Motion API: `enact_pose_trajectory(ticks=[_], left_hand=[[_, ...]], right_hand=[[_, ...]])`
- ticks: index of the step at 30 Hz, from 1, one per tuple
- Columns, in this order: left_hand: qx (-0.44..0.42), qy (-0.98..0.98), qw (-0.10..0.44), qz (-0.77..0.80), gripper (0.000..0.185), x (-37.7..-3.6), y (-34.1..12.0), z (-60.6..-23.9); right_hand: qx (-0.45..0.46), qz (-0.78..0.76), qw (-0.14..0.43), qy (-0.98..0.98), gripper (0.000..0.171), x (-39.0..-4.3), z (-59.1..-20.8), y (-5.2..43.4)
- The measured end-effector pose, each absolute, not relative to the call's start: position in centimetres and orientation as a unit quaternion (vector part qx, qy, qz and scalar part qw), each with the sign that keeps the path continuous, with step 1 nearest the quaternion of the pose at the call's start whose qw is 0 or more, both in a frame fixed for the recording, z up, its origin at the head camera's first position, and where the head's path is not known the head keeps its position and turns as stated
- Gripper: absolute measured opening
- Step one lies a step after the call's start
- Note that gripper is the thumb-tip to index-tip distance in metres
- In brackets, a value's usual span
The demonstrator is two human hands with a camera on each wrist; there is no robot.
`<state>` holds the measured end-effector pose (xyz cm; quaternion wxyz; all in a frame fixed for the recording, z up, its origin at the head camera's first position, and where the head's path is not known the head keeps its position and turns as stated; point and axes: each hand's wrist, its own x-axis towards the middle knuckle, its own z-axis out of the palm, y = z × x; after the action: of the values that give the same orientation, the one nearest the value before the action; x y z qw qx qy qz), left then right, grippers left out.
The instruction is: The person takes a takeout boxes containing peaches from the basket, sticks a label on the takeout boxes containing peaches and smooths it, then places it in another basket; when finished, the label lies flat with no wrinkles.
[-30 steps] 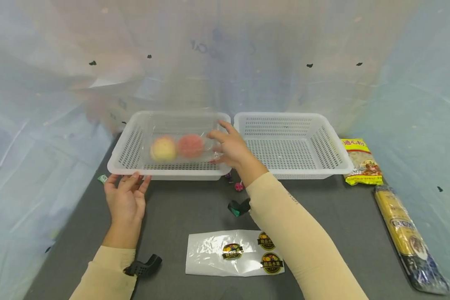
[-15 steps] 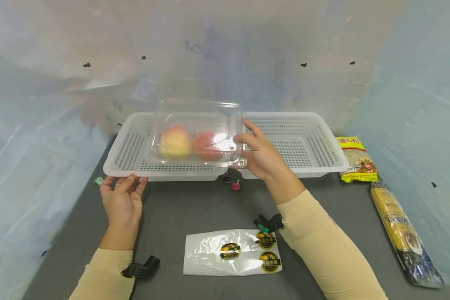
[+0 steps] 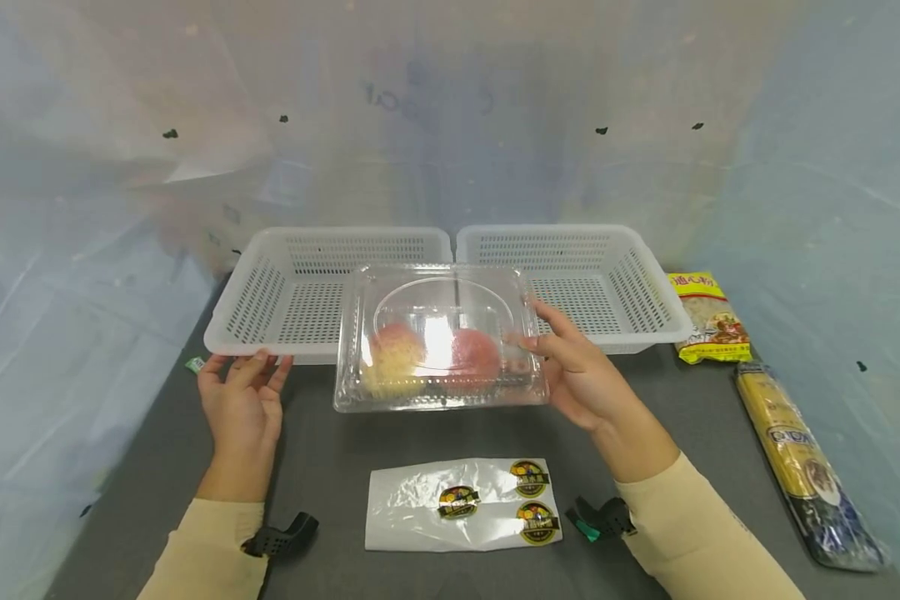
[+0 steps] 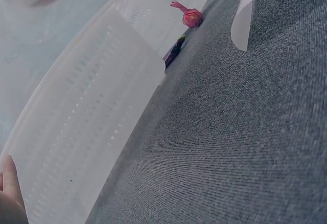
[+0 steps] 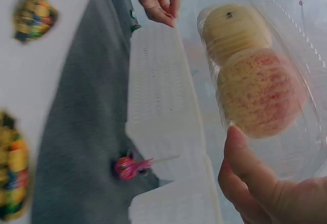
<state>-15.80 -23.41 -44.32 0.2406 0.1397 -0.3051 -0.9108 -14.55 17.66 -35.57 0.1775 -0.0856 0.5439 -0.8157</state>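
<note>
Grey fabric bench (image 3: 390, 433) is carrying everything, with translucent plastic sheeting hanging behind and to both sides. Nearest edge: a clear bag with three round stickers (image 3: 463, 517) is lying flat between the forearms. Right hand (image 3: 581, 375) is gripping the clear clamshell box (image 3: 438, 337) by its right end, thumb on the lid edge, fingers curling underneath, holding it above the bench in front of the baskets. Two peaches (image 5: 250, 75) are sitting side by side inside, one yellowish, one pinker. Left hand (image 3: 243, 400) is lying flat, fingers straight, tips touching the near rim of the left white basket (image 3: 270, 292). Right white basket (image 3: 630, 283) is sitting just beside it. A small pink object (image 5: 127, 168) is lying at the baskets' near edge. Noodle packet (image 3: 708, 321) and long pasta pack (image 3: 802, 467) are lying far right.
</note>
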Motion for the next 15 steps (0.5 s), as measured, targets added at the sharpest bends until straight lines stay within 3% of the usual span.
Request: enact_pose_trajectory(ticks=[5,15], left_hand=[[0.138,-0.305,0.241,-0.911,0.067,-15.8,-23.3,-44.4],[0.154,-0.304,0.235,-0.91,0.064,-15.8,-23.3,-44.0]], right_hand=[[-0.104,-0.806,0.201,0.546,0.069,-12.0,-36.9,20.2],[-0.143,-0.796,0.26,0.528,0.053,-8.5,-40.6,24.7]])
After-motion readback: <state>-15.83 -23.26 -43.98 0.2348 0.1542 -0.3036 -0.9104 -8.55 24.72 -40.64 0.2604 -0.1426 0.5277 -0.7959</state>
